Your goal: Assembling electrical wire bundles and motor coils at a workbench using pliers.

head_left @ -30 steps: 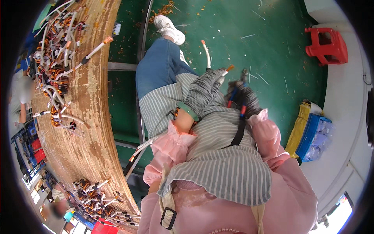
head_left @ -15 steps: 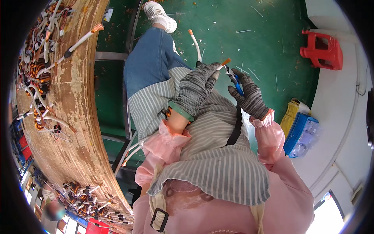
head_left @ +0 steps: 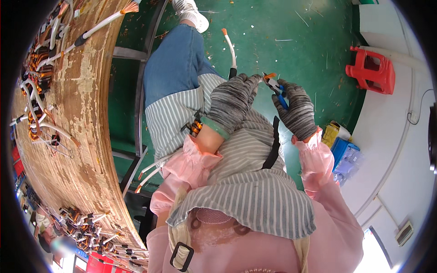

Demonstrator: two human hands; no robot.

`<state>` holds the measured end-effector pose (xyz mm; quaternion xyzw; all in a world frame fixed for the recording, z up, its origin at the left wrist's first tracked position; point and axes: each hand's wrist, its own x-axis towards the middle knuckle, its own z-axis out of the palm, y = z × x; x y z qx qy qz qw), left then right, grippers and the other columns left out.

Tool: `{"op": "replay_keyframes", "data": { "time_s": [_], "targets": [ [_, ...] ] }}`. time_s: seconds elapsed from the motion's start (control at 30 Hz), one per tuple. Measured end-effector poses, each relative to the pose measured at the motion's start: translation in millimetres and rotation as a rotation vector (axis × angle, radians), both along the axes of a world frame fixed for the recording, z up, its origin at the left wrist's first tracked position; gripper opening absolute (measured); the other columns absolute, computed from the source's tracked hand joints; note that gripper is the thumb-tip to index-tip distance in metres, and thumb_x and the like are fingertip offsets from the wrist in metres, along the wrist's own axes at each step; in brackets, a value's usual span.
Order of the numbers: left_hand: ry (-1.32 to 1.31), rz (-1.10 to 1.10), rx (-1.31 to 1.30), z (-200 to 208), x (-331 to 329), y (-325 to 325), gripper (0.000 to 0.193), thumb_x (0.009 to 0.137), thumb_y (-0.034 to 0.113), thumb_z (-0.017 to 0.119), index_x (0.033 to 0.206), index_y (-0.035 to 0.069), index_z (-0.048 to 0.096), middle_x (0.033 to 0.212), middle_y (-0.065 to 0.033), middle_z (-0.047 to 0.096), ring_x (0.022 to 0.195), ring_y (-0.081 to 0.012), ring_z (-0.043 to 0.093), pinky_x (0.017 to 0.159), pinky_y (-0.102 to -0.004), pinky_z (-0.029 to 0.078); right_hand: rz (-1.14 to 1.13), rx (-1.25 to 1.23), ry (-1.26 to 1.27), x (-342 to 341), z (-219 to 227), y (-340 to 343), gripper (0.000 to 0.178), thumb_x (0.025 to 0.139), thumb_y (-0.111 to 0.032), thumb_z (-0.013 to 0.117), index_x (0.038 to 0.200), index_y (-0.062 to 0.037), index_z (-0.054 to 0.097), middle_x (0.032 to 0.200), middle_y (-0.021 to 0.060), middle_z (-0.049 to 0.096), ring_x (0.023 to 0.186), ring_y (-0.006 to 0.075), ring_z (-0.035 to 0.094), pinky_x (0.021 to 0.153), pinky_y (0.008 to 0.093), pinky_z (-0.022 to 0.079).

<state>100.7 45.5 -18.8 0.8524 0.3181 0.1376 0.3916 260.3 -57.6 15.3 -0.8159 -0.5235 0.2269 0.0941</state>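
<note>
My left hand (head_left: 233, 101), in a grey knit glove, is closed on a white wire lead whose bare copper end (head_left: 271, 76) sticks out past the fingertips. Blue-handled pliers (head_left: 283, 101) sit in my gloved right hand (head_left: 298, 111), their jaws at the copper end; whether they bite on it I cannot tell. Partly hidden under my left wrist, a copper-wound coil (head_left: 196, 127) rests on my striped apron. Another white lead (head_left: 231, 50) with a copper tip stands out beyond my left hand, and two white leads (head_left: 152, 172) stick out beside my left sleeve.
To the left runs a worn wooden bench (head_left: 86, 145) with several wired coils (head_left: 84, 232) on it; a white lead (head_left: 102, 22) with frayed copper overhangs its edge. A red plastic stool (head_left: 371, 70) is at far right, near blue and yellow bags (head_left: 339, 143). Scraps litter the green floor (head_left: 268, 27).
The pliers' jaws have moved from beside the lead up to its copper end. My right hand has shifted slightly to the right; the whole view has moved a little.
</note>
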Motion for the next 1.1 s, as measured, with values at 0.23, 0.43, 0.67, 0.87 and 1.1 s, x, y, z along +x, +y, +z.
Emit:
{"op": "replay_keyframes", "data": {
  "time_s": [0.23,0.43,0.67,0.87,1.1],
  "targets": [
    [0.040,0.009,-0.011,0,-3,2,0.031,0.088,0.023,0.051,0.115,0.010,0.056,0.106,-0.0122,0.059,0.093,-0.0273,0.058,0.082,-0.0363,0.047,-0.354,-0.371,1.266,19,-6,3,0.039,0.079,-0.026,0.064,0.109,-0.0023,0.056,0.088,0.0160,0.061,0.077,0.0325,0.060,0.068,0.0354,0.048],
    [0.011,-0.019,-0.041,-11,1,1,0.030,0.088,0.025,0.049,0.113,0.010,0.057,0.104,-0.0090,0.060,0.091,-0.0257,0.059,0.080,-0.0354,0.048,0.076,0.030,-0.077,2,4,7,0.040,0.080,-0.026,0.063,0.111,-0.0022,0.055,0.090,0.0167,0.061,0.083,0.0302,0.060,0.072,0.0338,0.047],
    [0.042,-0.043,-0.089,-8,0,3,0.026,0.088,0.026,0.049,0.105,0.009,0.059,0.092,-0.0091,0.060,0.084,-0.0253,0.059,0.073,-0.0368,0.048,-0.326,-0.385,1.236,16,0,-8,0.047,0.086,-0.028,0.059,0.120,0.0021,0.048,0.089,0.0065,0.061,0.075,0.0127,0.059,0.071,0.0277,0.048],
    [-0.066,0.003,-0.124,-10,2,-4,0.025,0.088,0.027,0.051,0.102,0.008,0.060,0.090,-0.0093,0.060,0.084,-0.0261,0.059,0.072,-0.0365,0.048,0.014,-0.031,0.294,6,-6,-13,0.048,0.081,-0.024,0.062,0.120,0.0005,0.048,0.088,0.0159,0.060,0.082,0.0279,0.060,0.074,0.0355,0.048],
    [-0.071,0.073,-0.078,-8,2,-5,0.026,0.087,0.027,0.052,0.103,0.008,0.060,0.094,-0.0095,0.062,0.084,-0.0262,0.060,0.075,-0.0355,0.048,0.205,0.130,-0.203,4,-7,-3,0.046,0.081,-0.022,0.061,0.119,-0.0007,0.048,0.084,0.0160,0.059,0.075,0.0286,0.059,0.069,0.0377,0.048]
  ]
}}
